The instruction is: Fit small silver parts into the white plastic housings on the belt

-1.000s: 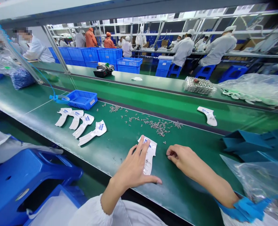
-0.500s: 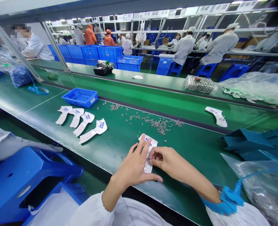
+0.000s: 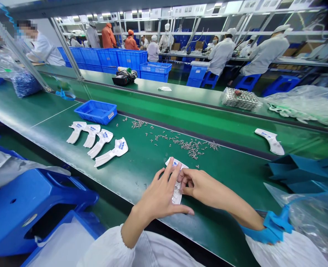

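white shell (image 3: 177, 195) – under both hands | left hand (image 3: 159, 196) flat, spread | right hand (image 3: 198, 185) – fingertips pinched on it

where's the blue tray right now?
The blue tray sits on the green table, left of centre in the head view, just behind the row of four white plastic parts and left of the scattered screws.

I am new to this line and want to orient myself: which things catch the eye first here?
Nearest the camera, the left hand and right hand meet on a white plastic shell on the green bench. Behind them lie scattered small metal screws; to the left, a row of four white shells beside a blue tray.
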The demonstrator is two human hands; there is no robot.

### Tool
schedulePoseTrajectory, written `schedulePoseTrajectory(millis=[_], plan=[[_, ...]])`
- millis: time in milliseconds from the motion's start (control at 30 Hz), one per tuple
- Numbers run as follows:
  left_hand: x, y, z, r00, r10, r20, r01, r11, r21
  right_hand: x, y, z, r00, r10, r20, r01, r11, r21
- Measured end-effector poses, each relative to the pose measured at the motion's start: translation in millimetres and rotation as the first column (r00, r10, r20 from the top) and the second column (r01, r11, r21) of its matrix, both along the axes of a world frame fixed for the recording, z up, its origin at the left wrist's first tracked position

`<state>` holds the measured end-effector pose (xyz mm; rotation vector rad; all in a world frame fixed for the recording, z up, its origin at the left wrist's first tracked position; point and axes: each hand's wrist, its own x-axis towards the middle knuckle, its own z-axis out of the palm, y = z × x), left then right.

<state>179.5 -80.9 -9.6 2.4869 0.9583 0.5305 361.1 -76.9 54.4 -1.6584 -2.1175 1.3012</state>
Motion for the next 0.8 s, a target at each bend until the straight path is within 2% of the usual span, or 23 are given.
schedulePoseTrajectory(millis=[233, 467, 567, 633, 733, 800], plan=[[0, -1, -0.3, 0.999, 0.017, 0.027, -0.017, 1.0, -0.007, -4, 6, 0.7, 0.981, 0.054, 0.184, -0.064, 0.997, 0.05], [0, -1, 2.5, 0.999, 0.014, 0.041, -0.013, 0.999, -0.04, -8, 32, -7.1, 0.937, 0.146, 0.317, -0.132, 0.989, -0.065], [1, -2, 2.7, 0.999, 0.021, 0.038, -0.019, 0.999, -0.051, -8, 35, -3.1, 0.931, 0.191, 0.312, -0.181, 0.982, -0.061], [0, -2, 2.5, 0.999, 0.025, 0.038, -0.023, 0.998, -0.051, -3, 32, 3.3, 0.95, 0.187, 0.249, -0.187, 0.982, -0.024], [-3, -1, 4.1, 0.999, 0.024, 0.03, -0.023, 0.998, -0.059, 17, 25, 12.3, 0.989, 0.094, 0.113, -0.098, 0.995, 0.032], [-8, -1, 7.7, 1.0, 0.017, 0.026, -0.015, 0.996, -0.084, 37, 22, 13.5, 0.995, -0.009, 0.098, 0.003, 0.998, 0.061]])
